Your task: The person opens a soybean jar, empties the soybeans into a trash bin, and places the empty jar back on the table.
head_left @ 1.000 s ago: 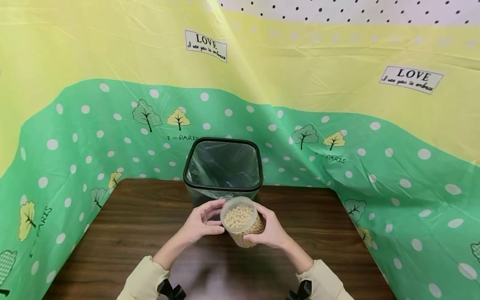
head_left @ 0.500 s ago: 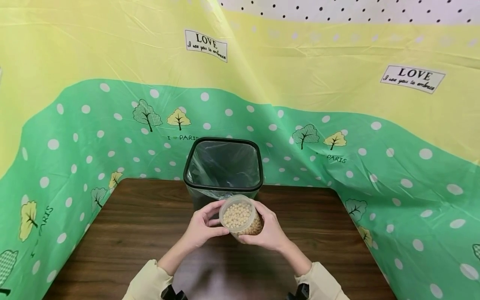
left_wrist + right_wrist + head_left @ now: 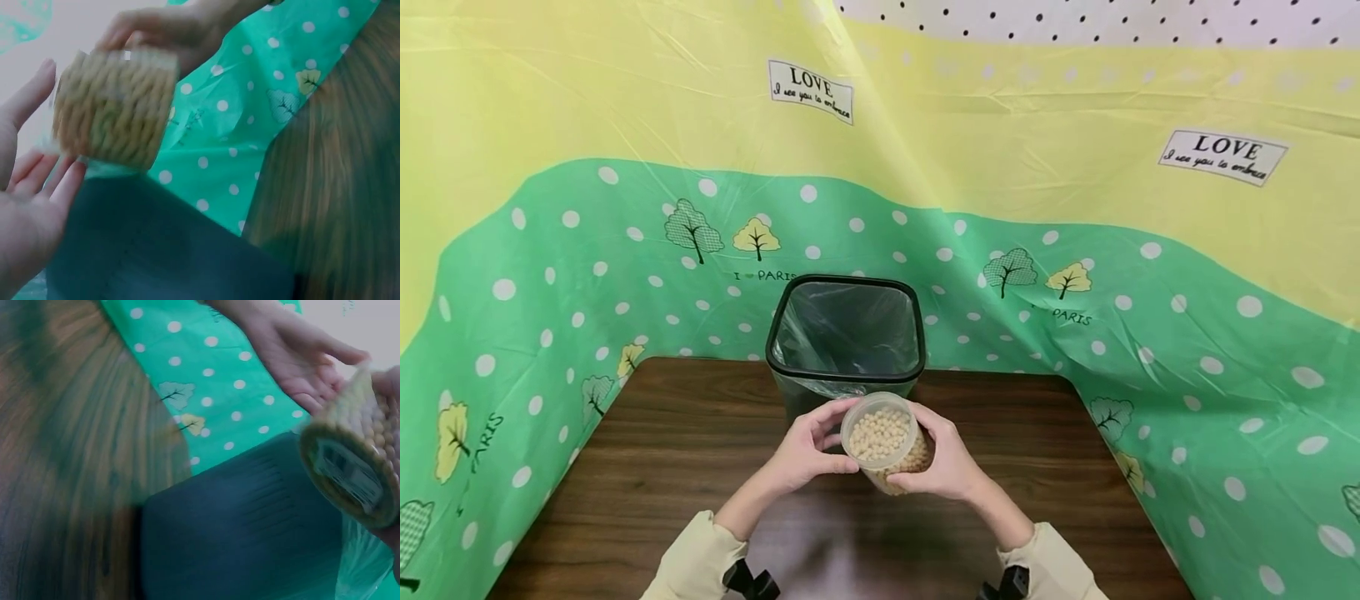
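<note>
A clear jar (image 3: 880,437) packed with small round beige beans or balls hangs tilted in front of the bin. My right hand (image 3: 946,458) grips it from the right, thumb on the near side. Straight, spread fingers of my left hand (image 3: 805,448) lie at its left side, with fingertips at or very near the wall. In the left wrist view the left thumb stands a little off the jar (image 3: 115,112). A label shows on the jar's base (image 3: 349,475) in the right wrist view. Whether a clear lid covers the top, I cannot tell.
A dark bin (image 3: 846,373) with a black rim and a clear plastic liner stands at the back of the brown wooden table (image 3: 700,442). Behind and on both sides hangs a green and yellow printed curtain (image 3: 1000,183).
The jar rose slightly up and left with my right hand, then came back down right. My left hand has come closer to it.
</note>
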